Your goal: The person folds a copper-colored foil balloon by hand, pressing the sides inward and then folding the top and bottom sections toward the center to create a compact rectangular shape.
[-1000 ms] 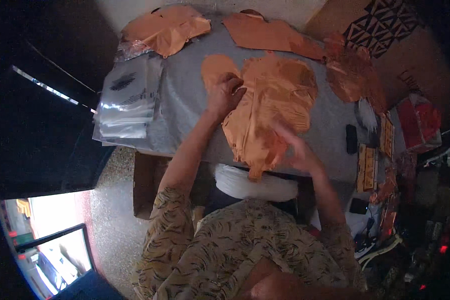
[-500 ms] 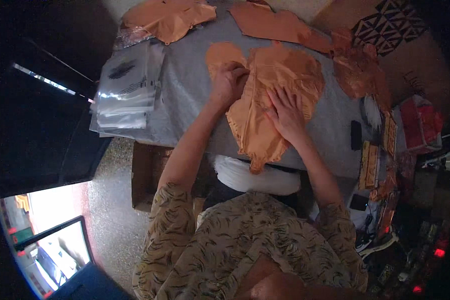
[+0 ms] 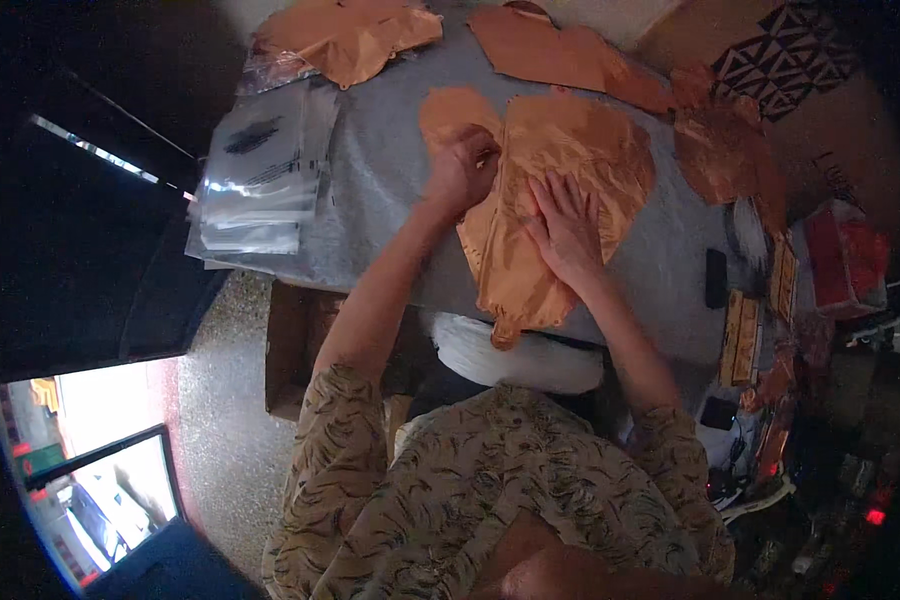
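A flat, deflated orange foil balloon [image 3: 595, 135] lies on the grey-covered table, its narrow lower end reaching past the front edge. My left hand [image 3: 463, 170] is closed at the balloon's left part, with thumb and fingers pinched on the foil along a lengthwise fold. A rounded orange lobe shows just beyond that hand. My right hand [image 3: 567, 225] rests flat on the middle of the balloon, fingers spread and pointing away from me. What exactly lies between the left fingertips is partly hidden.
Clear plastic bags [image 3: 260, 170] are stacked on the table's left. More orange foil pieces [image 3: 355, 45] lie along the far edge and the right side. A dark phone-like object [image 3: 716, 278] sits at the right, near a red and white box [image 3: 845, 258]. An open cardboard box [image 3: 288, 350] stands below the front edge.
The right hand's fingers have spread slightly on the foil, and the foil under them looks a little smoother. The left hand keeps its pinch; the whole view has shifted slightly.
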A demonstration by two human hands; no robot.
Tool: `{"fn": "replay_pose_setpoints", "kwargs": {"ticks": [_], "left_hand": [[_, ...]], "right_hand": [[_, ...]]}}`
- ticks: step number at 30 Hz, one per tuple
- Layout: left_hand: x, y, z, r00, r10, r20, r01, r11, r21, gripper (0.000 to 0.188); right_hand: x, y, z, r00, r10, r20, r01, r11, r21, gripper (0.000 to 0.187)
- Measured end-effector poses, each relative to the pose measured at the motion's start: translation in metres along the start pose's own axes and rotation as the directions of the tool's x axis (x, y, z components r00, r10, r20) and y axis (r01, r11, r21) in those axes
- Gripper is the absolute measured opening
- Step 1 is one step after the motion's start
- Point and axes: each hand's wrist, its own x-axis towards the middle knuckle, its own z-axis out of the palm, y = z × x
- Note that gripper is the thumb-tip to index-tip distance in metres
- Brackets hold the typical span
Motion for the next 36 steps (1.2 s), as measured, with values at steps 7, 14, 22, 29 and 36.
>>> {"fn": "replay_pose_setpoints", "kwargs": {"ticks": [7,14,22,29,36], "left_hand": [[0.001,0.009,0.002,1.0,-0.006,-0.019,0.005,1.0,-0.021,0.012],[-0.012,0.017,-0.016,0.994,-0.044,0.103,0.043,0.999,0.013,0.017],[-0.102,0.066,-0.048,0.983,-0.045,0.175,0.018,0.988,0.156,0.019],[-0.12,0.09,-0.052,0.99,-0.06,0.126,0.039,0.985,0.165,0.022],[-0.126,0.086,-0.048,0.99,-0.071,0.122,0.049,0.984,0.173,0.022]], "right_hand": [[-0.002,0.005,-0.001,0.999,-0.018,0.031,0.018,1.0,-0.009,0.062],[-0.003,0.006,-0.004,0.998,-0.021,0.056,0.021,1.0,0.0,0.06],[-0.002,0.009,-0.007,0.997,-0.036,0.061,0.033,0.998,0.05,0.06],[-0.002,0.016,-0.003,0.997,-0.025,0.069,0.022,0.999,0.045,0.061],[-0.001,0.014,-0.005,0.996,-0.012,0.086,0.01,1.0,0.025,0.06]]}}
